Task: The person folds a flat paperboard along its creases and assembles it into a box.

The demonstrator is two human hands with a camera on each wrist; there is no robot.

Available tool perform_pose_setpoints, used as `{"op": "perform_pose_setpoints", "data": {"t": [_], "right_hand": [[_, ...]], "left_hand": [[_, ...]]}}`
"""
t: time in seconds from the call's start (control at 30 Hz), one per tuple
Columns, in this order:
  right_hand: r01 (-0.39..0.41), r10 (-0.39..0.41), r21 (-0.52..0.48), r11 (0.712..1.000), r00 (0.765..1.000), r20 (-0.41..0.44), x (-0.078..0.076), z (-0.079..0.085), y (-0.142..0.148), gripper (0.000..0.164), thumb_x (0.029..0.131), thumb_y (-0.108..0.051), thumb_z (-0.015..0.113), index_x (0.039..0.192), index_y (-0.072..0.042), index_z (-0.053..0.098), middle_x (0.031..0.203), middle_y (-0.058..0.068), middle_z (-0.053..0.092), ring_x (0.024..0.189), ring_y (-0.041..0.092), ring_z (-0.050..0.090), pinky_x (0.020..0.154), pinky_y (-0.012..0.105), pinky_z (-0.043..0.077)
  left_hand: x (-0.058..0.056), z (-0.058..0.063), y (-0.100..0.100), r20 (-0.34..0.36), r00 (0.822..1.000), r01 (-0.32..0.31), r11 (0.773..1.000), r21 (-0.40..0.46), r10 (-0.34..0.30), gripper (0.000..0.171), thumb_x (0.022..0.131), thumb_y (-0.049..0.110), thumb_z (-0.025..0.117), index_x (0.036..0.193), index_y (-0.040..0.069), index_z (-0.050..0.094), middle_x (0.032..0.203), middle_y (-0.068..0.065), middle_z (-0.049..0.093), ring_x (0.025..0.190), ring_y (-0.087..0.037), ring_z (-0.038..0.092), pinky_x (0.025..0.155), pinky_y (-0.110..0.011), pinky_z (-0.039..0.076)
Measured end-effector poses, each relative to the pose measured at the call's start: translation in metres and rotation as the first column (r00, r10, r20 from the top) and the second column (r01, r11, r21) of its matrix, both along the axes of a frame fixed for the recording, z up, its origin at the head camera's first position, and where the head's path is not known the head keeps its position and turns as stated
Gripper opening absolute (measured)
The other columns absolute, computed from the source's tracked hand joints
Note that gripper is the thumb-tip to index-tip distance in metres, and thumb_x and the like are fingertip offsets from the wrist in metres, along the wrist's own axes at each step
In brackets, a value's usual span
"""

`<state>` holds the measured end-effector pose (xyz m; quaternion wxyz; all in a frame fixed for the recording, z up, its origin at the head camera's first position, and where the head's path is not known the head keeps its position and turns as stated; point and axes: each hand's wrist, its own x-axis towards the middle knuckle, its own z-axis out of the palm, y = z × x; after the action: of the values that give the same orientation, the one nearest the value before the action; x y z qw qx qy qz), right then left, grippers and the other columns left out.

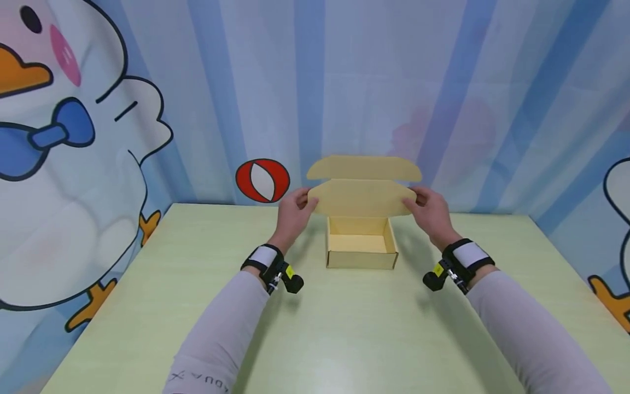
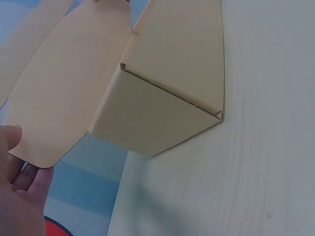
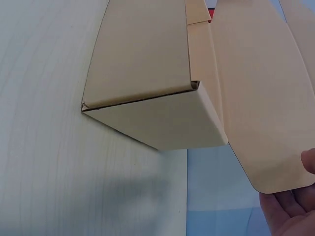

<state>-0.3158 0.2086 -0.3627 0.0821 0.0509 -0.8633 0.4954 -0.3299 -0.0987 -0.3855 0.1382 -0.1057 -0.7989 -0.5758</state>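
A small brown cardboard box [image 1: 361, 260] stands on the table with its lid [image 1: 362, 198] raised at the back. Beyond the lid's crease, a tuck flap [image 1: 364, 167] with rounded ends points upward. My left hand [image 1: 293, 216] pinches the lid's left end between thumb and fingers. At the opposite end, my right hand [image 1: 431, 214] pinches the lid the same way. The inside of the box shows bare cardboard in the head view. Both wrist views show the box's folded side walls, with the left side wall [image 2: 147, 110] and right side wall [image 3: 162, 123] upright.
The pale wooden table [image 1: 344, 339] spreads around the box on all sides. Behind it hangs a blue striped curtain [image 1: 364, 82] printed with a cartoon duck [image 1: 64, 230] and a red-and-white ball [image 1: 263, 180]. A strapped camera [image 1: 293, 283] sits on each wrist.
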Motion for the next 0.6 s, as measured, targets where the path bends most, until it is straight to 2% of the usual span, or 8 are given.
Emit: {"op": "perform_pose_setpoints", "data": {"t": [0.07, 0.13, 0.2, 0.27, 0.37, 0.6], "right_hand": [[0.036, -0.035, 0.016, 0.999, 0.999, -0.024, 0.001, 0.000, 0.000, 0.043, 0.103, -0.021, 0.052, 0.141, 0.000, 0.052, 0.109, 0.029, 0.065, 0.089, 0.027, 0.063, 0.082, 0.034, 0.051], [0.067, -0.066, 0.035, 0.997, 0.997, -0.041, 0.001, 0.000, 0.000, 0.041, 0.103, -0.021, 0.052, 0.139, -0.002, 0.055, 0.103, 0.027, 0.066, 0.082, 0.019, 0.058, 0.073, 0.024, 0.046], [0.076, -0.075, 0.032, 0.997, 0.996, -0.042, 0.003, 0.000, 0.000, 0.041, 0.103, -0.021, 0.053, 0.139, -0.003, 0.056, 0.103, 0.027, 0.067, 0.082, 0.020, 0.060, 0.068, 0.018, 0.042], [0.075, -0.074, 0.022, 0.997, 0.997, -0.034, 0.004, 0.000, 0.001, 0.041, 0.103, -0.022, 0.053, 0.140, -0.003, 0.055, 0.120, 0.024, 0.068, 0.099, 0.027, 0.066, 0.070, 0.013, 0.045], [0.069, -0.068, 0.008, 0.998, 0.997, -0.021, 0.008, 0.002, 0.001, 0.042, 0.102, -0.023, 0.054, 0.140, -0.004, 0.055, 0.126, 0.023, 0.066, 0.105, 0.029, 0.065, 0.070, 0.014, 0.048], [0.065, -0.066, -0.011, 0.998, 0.997, -0.035, 0.016, 0.000, -0.002, 0.041, 0.100, -0.025, 0.058, 0.136, -0.005, 0.059, 0.125, 0.021, 0.068, 0.080, -0.002, 0.061, 0.070, 0.013, 0.053]], "left_hand": [[0.001, 0.001, 0.001, 0.003, 1.000, -0.012, 1.000, -0.004, 0.012, 0.036, 0.098, 0.017, 0.063, 0.131, 0.003, 0.062, 0.123, -0.018, 0.069, 0.113, -0.028, 0.069, 0.097, -0.039, 0.055], [0.001, 0.001, 0.002, 0.007, 1.000, -0.027, 1.000, -0.005, 0.027, 0.036, 0.098, 0.016, 0.062, 0.131, 0.003, 0.063, 0.122, -0.017, 0.070, 0.111, -0.028, 0.070, 0.096, -0.039, 0.055], [0.002, 0.002, 0.003, 0.001, 0.999, -0.040, 0.999, -0.008, 0.040, 0.035, 0.097, 0.015, 0.062, 0.130, 0.003, 0.064, 0.120, -0.017, 0.071, 0.108, -0.028, 0.071, 0.095, -0.040, 0.056], [0.003, 0.002, 0.004, -0.012, 0.999, -0.048, 0.999, -0.016, 0.048, 0.034, 0.097, 0.014, 0.063, 0.129, 0.003, 0.065, 0.118, -0.017, 0.071, 0.106, -0.027, 0.071, 0.091, -0.039, 0.058], [0.004, 0.001, 0.005, -0.039, 0.998, -0.050, 0.998, -0.027, 0.049, 0.032, 0.096, 0.013, 0.065, 0.126, 0.004, 0.067, 0.115, -0.016, 0.073, 0.102, -0.027, 0.073, 0.083, -0.037, 0.060], [0.012, 0.000, 0.013, -0.096, 0.995, -0.038, 0.999, -0.017, 0.036, 0.029, 0.093, 0.009, 0.067, 0.121, 0.003, 0.070, 0.111, -0.016, 0.075, 0.094, -0.026, 0.074, 0.075, -0.029, 0.060]]}}
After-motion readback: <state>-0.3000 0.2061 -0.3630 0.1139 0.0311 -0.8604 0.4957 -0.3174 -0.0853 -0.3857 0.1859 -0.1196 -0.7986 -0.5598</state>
